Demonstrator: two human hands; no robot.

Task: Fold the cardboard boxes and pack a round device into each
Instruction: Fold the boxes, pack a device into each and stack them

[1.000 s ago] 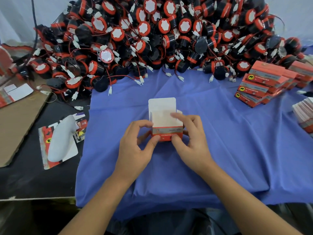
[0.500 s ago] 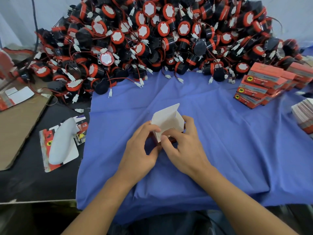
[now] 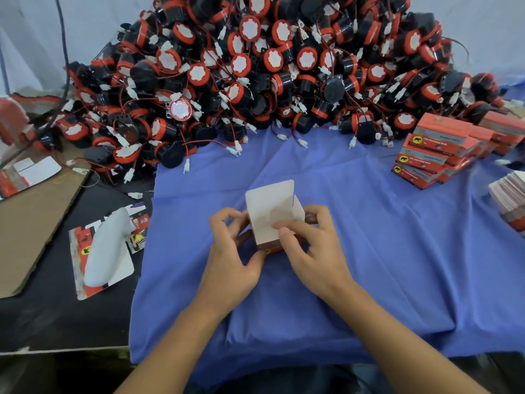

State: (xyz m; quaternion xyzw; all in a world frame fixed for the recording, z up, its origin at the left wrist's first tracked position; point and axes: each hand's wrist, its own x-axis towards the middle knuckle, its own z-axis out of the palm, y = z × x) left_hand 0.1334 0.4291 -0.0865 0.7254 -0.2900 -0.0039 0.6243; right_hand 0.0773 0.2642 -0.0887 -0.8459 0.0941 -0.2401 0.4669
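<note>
A partly folded cardboard box point(image 3: 272, 220) with its white flap raised is held between both hands. The box's left wall is pinched in the grip of the left hand point(image 3: 230, 260). Its right side is enclosed by the grip of the right hand point(image 3: 315, 251), with the thumb pressed on the flap. A blue cloth point(image 3: 369, 251) lies beneath the box, and a heap of round devices point(image 3: 255, 75) is piled behind it.

A black tabletop point(image 3: 56, 322) is half covered by a blue cloth point(image 3: 397, 265). A big heap of round devices point(image 3: 284, 66) lies along the far side. Orange boxes point(image 3: 434, 155) are stacked at right. On the bare left part lie a brown cardboard sheet point(image 3: 31, 223) and a blister pack point(image 3: 105, 251).
</note>
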